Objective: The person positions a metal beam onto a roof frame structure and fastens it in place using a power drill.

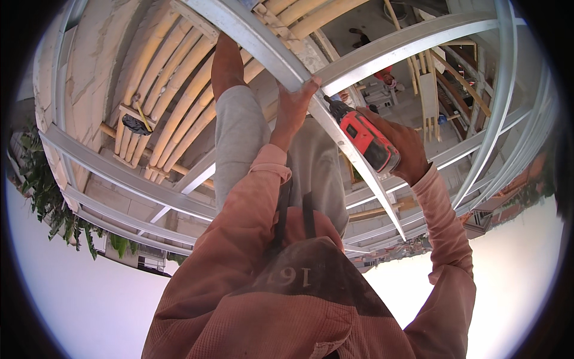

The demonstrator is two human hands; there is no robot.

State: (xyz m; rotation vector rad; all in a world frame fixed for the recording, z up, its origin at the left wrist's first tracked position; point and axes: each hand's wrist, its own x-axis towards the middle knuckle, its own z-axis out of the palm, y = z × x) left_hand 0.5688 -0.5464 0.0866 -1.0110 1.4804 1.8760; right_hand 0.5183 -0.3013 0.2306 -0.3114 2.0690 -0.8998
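My right hand [402, 142] is closed round a red and black cordless drill [366, 143]. Its dark chuck [338, 109] points up and left, close to the silvery metal beam [263, 42] where another beam [406, 51] meets it. I cannot make out whether the bit touches the metal. Just left of the chuck, my left hand [294, 106] grips the edge of the long beam, thumb and fingers near the joint. Part of its fingers is hidden behind the metal.
Bamboo poles [191, 96] lie in rows below on the left, with a black bundle [137, 124] on a crosspiece. More metal beams [119, 164] cross on both sides. Far below on the right, a person in red [385, 76] is seen among planks [429, 99]. A rough wall stands left.
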